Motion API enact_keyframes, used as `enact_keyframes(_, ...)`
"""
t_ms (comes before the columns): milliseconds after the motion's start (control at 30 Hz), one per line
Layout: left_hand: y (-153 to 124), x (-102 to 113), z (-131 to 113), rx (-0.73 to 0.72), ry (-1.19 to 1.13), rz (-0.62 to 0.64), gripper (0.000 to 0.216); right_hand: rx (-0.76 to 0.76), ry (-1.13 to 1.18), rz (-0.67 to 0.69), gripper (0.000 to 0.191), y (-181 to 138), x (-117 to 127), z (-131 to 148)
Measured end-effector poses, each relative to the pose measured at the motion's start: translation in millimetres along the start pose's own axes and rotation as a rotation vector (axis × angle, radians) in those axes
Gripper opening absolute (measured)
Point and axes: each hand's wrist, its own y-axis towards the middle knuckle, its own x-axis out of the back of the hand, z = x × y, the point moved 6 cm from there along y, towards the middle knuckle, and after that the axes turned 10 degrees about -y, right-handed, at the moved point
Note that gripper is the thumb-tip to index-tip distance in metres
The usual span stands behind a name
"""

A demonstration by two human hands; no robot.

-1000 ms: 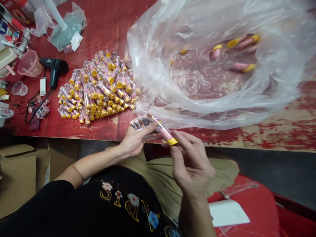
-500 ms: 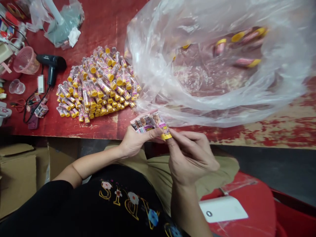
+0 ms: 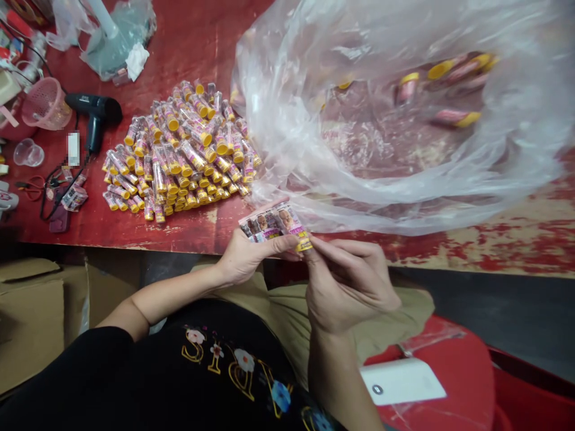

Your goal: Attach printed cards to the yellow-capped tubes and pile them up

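Observation:
My left hand (image 3: 246,257) is closed on a small stack of printed label sleeves (image 3: 268,222) at the near edge of the red table (image 3: 188,36). My right hand (image 3: 348,281) pinches the yellow-capped end of a small tube (image 3: 302,242) that sits inside one of those sleeves. A heap of several labelled yellow-capped tubes (image 3: 179,152) lies on the table to the left. To the right lies a big clear plastic bag (image 3: 386,108) with a few more tubes (image 3: 453,90) inside.
A black heat gun (image 3: 95,114), a pink basket (image 3: 45,105), a clear cup (image 3: 27,154) and cables sit at the table's left. Cardboard boxes (image 3: 31,323) stand below on the left. A white phone-like slab (image 3: 402,380) lies on a red stool.
The tube was mostly outside the sleeves a second ago; now it sits pushed into a sleeve with only its yellow cap showing. My right hand moved in towards my left.

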Motion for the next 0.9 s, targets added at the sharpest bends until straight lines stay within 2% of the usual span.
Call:
enact_keyframes(100,4,8,-3,-0.011,-0.068,-0.023,0.064,-0.012,0.06,0.011,0.015,8,-14,-5)
enact_keyframes(167,7,20,-7,-0.033,-0.147,-0.07,0.056,0.006,0.123,0.025,0.012,22,-37,-5)
enact_keyframes(267,9,43,-15,-0.093,-0.25,-0.195,0.036,0.109,0.259,0.077,0.009,52,-95,11)
enact_keyframes(400,3,68,-23,-0.145,-0.279,-0.301,0.017,0.299,0.314,0.203,0.006,72,-182,53)
enact_keyframes(467,-1,75,-25,-0.146,-0.25,-0.303,0.015,0.402,0.251,0.303,0.008,73,-208,62)
enact_keyframes(500,-3,77,-26,-0.14,-0.229,-0.3,0.017,0.437,0.212,0.347,0.012,75,-213,58)
enact_keyframes(567,-3,81,-27,-0.121,-0.178,-0.289,0.025,0.444,0.111,0.38,0.026,91,-207,29)
enact_keyframes(633,1,81,-27,-0.091,-0.12,-0.276,0.031,0.351,-0.067,0.314,0.034,129,-179,-25)
enact_keyframes(700,7,76,-24,-0.042,-0.072,-0.254,0.033,0.178,-0.336,0.199,0.027,182,-137,-89)
enact_keyframes(767,14,66,-20,0.003,-0.052,-0.233,0.033,0.074,-0.42,0.16,0.013,232,-98,-137)
enact_keyframes(833,19,54,-16,0.027,-0.063,-0.224,0.033,0.044,-0.407,0.197,0.027,267,-77,-163)
enact_keyframes(900,24,43,-13,0.033,-0.094,-0.247,0.031,0.089,-0.316,0.275,0.043,276,-70,-165)
